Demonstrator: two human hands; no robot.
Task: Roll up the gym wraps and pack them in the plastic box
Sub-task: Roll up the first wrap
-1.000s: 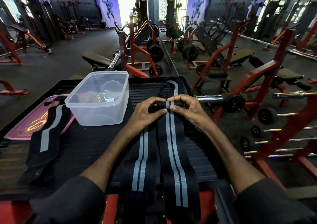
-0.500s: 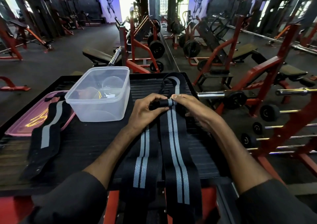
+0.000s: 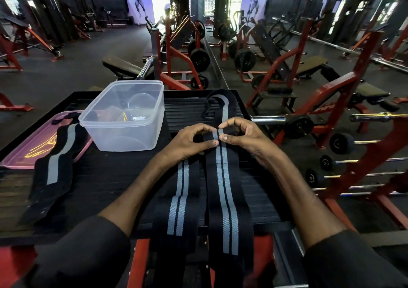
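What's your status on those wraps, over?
Both pinching: left hand, right hand on the wrap, at its rolled end. Roll small, long tail unrolled. Open plastic box holds no wraps. Nothing blocking.

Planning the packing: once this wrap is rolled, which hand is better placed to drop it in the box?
Probably left: the left hand pinches the wrap nearer the plastic box; the right hand is farther.

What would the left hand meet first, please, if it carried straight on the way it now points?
Most likely the right hand: the left hand points across the rolled wrap end that both grip, thumbs nearly touching. Depth is hard to judge.
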